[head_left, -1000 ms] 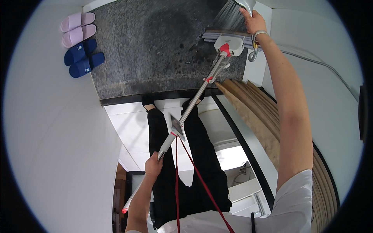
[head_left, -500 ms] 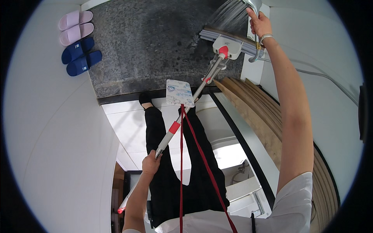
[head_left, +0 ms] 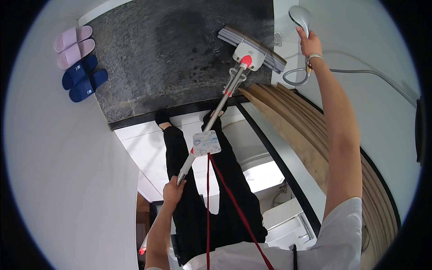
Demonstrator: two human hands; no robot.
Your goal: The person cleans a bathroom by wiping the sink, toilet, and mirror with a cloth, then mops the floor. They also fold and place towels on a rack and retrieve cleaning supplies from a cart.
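My left hand (head_left: 173,191) is closed around the grey grip of a long-handled sponge mop (head_left: 213,118). The pole slants up and away to the right. Its white mop head (head_left: 249,56) with a grey sponge roller stands on the dark stone floor (head_left: 148,58), near the right wall. Up at the far right, my right hand (head_left: 310,46) holds a silver shower head (head_left: 300,17) by its handle, with a metal hose (head_left: 360,71) looping below. I make out no water jets from it now.
Pink slippers (head_left: 74,45) and blue slippers (head_left: 84,77) line the left wall. A brown folding door (head_left: 288,121) is bunched at the right, beside a black-edged sill (head_left: 139,120). A card (head_left: 207,143) on a red lanyard hangs in front of the mop pole.
The water jets from the shower head no longer show. My right hand has tilted it and lowered slightly. The mop head has shifted a little left and nearer; the lanyard card swung nearer.
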